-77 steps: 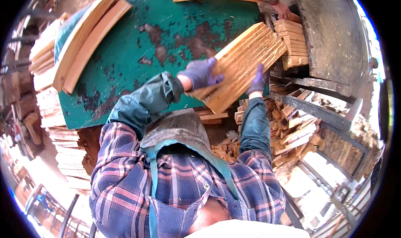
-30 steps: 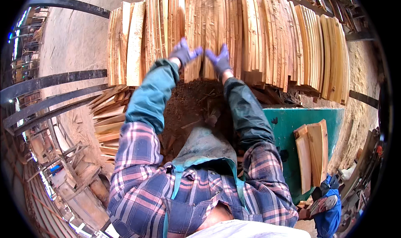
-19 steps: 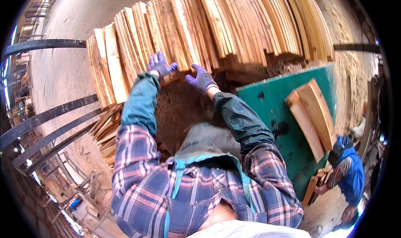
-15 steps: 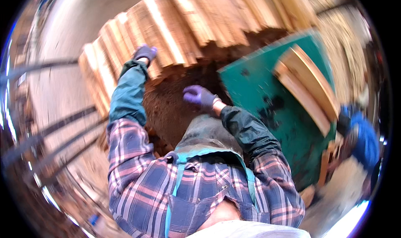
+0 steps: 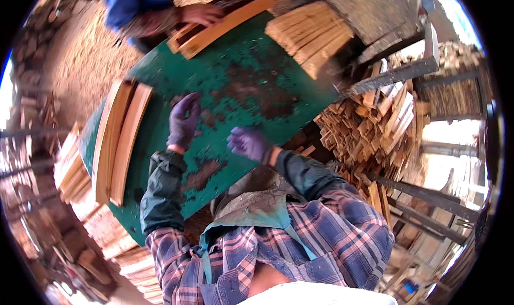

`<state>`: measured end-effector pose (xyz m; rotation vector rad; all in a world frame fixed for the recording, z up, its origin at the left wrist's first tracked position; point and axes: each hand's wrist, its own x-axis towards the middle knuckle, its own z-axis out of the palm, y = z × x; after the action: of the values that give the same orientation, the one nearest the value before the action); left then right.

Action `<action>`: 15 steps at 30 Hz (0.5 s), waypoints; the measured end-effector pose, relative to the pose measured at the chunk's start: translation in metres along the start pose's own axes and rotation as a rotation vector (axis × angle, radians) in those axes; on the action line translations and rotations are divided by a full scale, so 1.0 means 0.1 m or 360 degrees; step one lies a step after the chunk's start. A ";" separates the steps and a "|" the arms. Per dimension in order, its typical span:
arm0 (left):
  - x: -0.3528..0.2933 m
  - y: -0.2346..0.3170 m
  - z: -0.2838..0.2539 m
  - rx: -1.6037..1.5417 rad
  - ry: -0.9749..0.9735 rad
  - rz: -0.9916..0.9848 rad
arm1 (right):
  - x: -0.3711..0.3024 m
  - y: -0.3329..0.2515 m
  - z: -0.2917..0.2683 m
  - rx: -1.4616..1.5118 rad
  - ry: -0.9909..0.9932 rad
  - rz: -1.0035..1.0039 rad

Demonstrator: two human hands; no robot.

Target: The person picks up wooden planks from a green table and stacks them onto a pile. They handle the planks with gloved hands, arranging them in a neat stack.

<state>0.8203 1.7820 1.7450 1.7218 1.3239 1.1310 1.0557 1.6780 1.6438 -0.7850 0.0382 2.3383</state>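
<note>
Both my hands are in purple gloves above a green tabletop (image 5: 230,99) with dark worn patches. My left hand (image 5: 183,122) is over the table's middle with its fingers loosely bent and apart, holding nothing. Closer to me and to the right, my right hand (image 5: 250,144) hangs near the table's front edge. Its fingers are apart too, with nothing in them. A pair of curved wooden staves (image 5: 120,141) lies side by side on the left part of the table, nearest to my left hand but not touched by it.
Across the table a person in blue has a hand (image 5: 201,14) on more curved wood pieces (image 5: 227,26). Flat boards (image 5: 310,34) sit at the far right corner. A large pile of split wood (image 5: 369,133) and a dark timber frame (image 5: 396,77) stand to the right.
My view has turned from the row of upright wood pieces to the green table. My left hand has left that wood and is now above the table; my right hand has come over it too.
</note>
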 end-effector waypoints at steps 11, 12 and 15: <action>1.82 0.32 2.29 -0.0027 -0.0674 -0.0355 | 0.35 -4.00 -0.64 -0.0262 0.1069 -0.1437; 1.83 0.50 2.37 -0.0225 -0.0653 -0.0598 | 0.39 -3.99 -0.77 -0.0231 0.1092 -0.1462; 1.62 0.41 2.23 -0.0570 -0.0649 -0.0836 | 0.59 -3.61 -0.33 -0.0139 0.1048 -0.1606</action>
<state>1.0577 1.9266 1.7311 1.1648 1.1356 0.6242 1.2545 1.9867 1.6474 -1.2224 -0.1455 1.0931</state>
